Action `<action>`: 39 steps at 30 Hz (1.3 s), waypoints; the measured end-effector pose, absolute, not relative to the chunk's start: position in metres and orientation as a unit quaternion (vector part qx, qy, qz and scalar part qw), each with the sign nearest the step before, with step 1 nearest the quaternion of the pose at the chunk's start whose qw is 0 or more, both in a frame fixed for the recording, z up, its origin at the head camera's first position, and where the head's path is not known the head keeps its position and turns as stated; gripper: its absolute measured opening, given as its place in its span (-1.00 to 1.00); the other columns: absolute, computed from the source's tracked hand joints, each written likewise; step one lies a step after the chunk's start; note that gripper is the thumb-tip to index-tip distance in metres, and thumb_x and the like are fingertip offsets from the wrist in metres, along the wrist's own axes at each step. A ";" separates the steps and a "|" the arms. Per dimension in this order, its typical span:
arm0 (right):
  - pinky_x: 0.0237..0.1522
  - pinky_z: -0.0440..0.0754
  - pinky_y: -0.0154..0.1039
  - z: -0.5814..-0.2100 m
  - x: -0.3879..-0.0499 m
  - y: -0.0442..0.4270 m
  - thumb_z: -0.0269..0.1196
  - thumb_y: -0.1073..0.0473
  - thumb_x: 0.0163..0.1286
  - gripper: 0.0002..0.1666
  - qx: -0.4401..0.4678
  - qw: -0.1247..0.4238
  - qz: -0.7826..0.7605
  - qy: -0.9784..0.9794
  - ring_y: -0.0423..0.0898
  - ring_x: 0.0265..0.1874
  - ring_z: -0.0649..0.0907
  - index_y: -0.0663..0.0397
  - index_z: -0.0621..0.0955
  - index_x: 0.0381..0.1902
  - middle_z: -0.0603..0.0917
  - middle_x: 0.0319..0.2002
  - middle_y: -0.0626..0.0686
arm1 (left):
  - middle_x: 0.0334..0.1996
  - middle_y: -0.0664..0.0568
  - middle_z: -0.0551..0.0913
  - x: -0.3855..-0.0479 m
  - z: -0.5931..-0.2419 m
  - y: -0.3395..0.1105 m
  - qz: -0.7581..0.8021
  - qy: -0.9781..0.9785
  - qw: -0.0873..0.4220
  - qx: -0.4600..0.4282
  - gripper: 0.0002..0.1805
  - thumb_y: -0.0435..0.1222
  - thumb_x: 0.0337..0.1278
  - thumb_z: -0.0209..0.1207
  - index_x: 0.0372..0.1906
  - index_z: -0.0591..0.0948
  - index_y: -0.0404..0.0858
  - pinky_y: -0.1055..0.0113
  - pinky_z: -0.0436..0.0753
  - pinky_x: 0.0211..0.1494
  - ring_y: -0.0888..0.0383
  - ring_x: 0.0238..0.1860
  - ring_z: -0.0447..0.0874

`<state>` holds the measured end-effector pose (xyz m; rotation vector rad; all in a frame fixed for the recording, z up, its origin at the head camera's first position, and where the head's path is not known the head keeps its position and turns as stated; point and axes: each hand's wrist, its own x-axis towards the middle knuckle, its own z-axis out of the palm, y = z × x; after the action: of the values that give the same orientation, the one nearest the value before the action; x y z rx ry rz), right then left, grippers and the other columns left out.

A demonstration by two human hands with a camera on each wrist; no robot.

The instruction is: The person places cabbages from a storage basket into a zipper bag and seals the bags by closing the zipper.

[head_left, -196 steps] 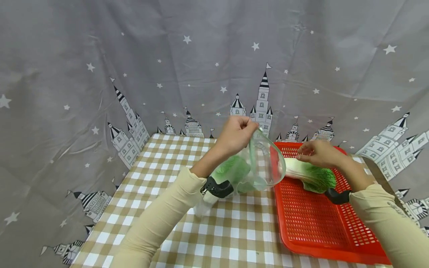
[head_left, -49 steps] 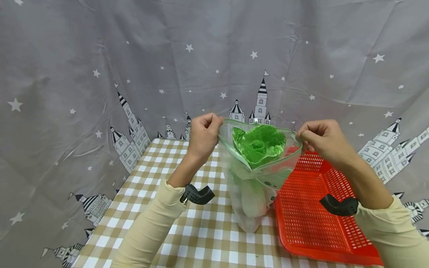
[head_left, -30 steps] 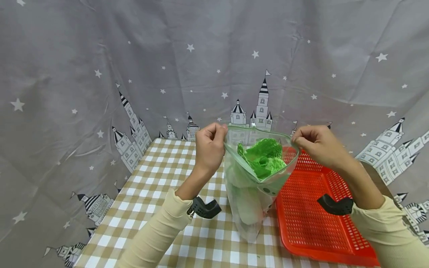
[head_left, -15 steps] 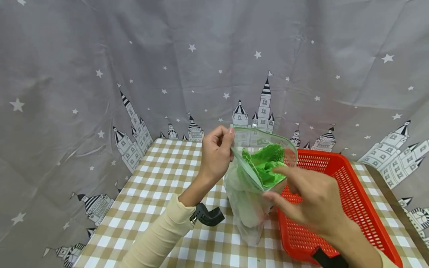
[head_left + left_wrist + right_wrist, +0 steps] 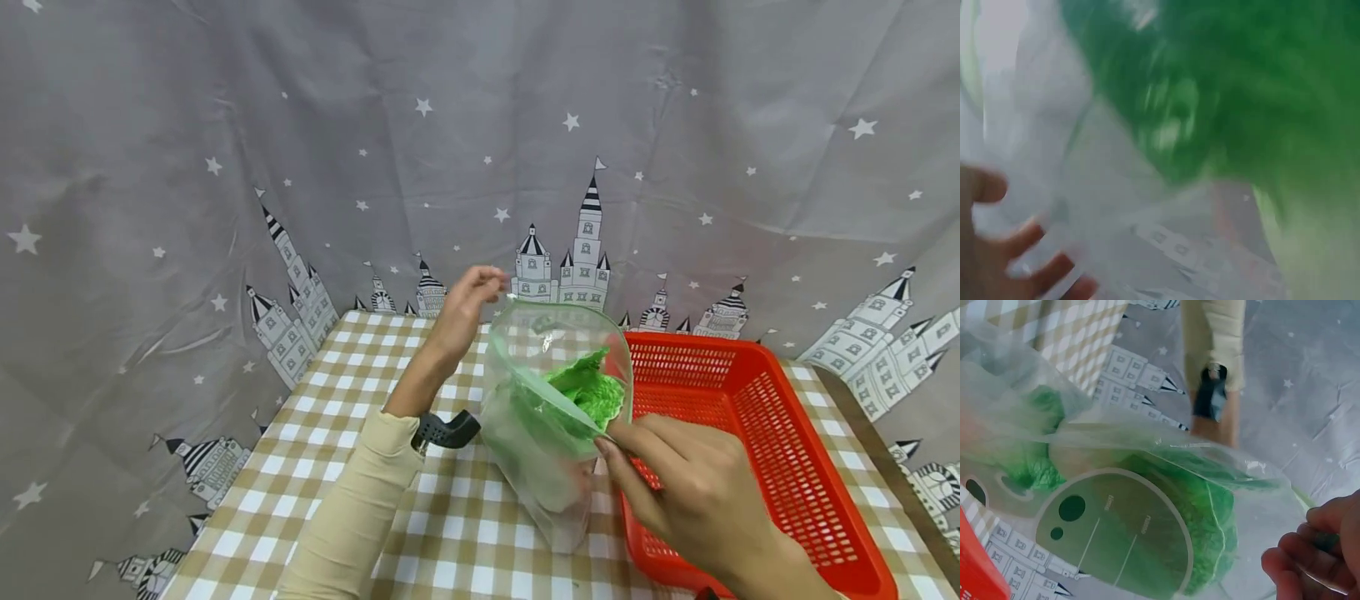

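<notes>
A clear zip bag [image 5: 525, 467] with a green rim stands tilted on the checked tablecloth, its mouth gaping. Inside, the leafy green top of a napa cabbage [image 5: 596, 396] shows near the mouth. Through the plastic, the right wrist view shows this cabbage [image 5: 1210, 528] and more leafy green [image 5: 1035, 469] deeper in. My right hand [image 5: 690, 492] pinches the near right corner of the rim between thumb and fingers. Beside the far left corner, close to a small white zip slider [image 5: 512, 297], my left hand [image 5: 457, 321] is off the rim; its fingers [image 5: 1054, 275] are spread and blurred.
A red plastic basket [image 5: 810, 442] stands on the right, directly beside the bag. The checked tablecloth [image 5: 360, 367] stretches to the left and front. A grey curtain [image 5: 450, 150] with castles and stars hangs behind the table.
Earlier, a cabbage lay in the basket; it is now in the bag. My right hand has shifted from the rim's right side to its near corner. My left hand has let go of the rim.
</notes>
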<state>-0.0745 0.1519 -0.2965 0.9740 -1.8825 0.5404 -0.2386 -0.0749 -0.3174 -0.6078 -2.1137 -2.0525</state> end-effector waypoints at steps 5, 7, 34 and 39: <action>-0.58 0.54 -0.46 -0.298 -0.077 0.163 0.11 0.05 0.51 -0.59 0.390 0.441 0.256 -0.767 -0.21 -0.64 0.59 0.24 0.69 -0.39 0.68 -0.50 -0.04 | -0.12 -0.18 0.69 -0.239 -0.334 -0.088 -0.651 -0.718 -0.001 -0.246 -0.75 -0.40 0.45 0.00 0.05 0.54 -0.47 0.13 0.50 0.16 -0.04 -0.08 0.65; -0.47 0.58 -0.49 -0.296 -0.082 0.173 0.11 0.04 0.52 -0.55 0.384 0.440 0.264 -0.768 -0.16 -0.59 0.66 0.28 0.71 -0.37 0.71 -0.47 0.01 | -0.31 -0.09 0.73 -0.240 -0.336 -0.092 -0.661 -0.710 0.044 -0.237 -0.81 -0.44 0.36 0.11 -0.05 0.59 -0.48 0.21 0.61 -0.01 0.04 -0.27 0.69; 0.30 0.15 0.24 -0.221 -0.143 0.141 0.47 0.03 0.14 -0.15 0.439 0.105 0.211 -0.867 0.09 0.37 0.25 -0.03 0.42 0.38 0.43 0.31 0.01 | -0.40 -0.22 0.72 -0.206 -0.325 -0.087 -0.705 -0.610 0.268 -0.243 -0.90 -0.53 0.16 0.26 -0.24 0.64 -0.53 0.36 0.58 -0.62 0.13 -0.58 0.72; 0.18 0.41 0.09 -0.229 -0.159 0.097 0.35 -0.07 0.29 -0.42 0.370 0.150 0.214 -0.892 0.06 0.15 0.53 0.10 0.60 0.18 0.64 0.08 0.06 | -0.41 -0.01 0.73 -0.200 -0.328 -0.080 -0.715 -0.591 0.278 -0.249 -0.89 -0.54 0.16 0.26 -0.25 0.62 -0.57 0.40 0.54 -0.62 0.15 -0.62 0.67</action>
<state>-0.1593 0.0972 -0.2293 1.0622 -2.5624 0.6139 -0.2003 -0.0802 -0.3284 -0.6678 -1.5871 -1.9176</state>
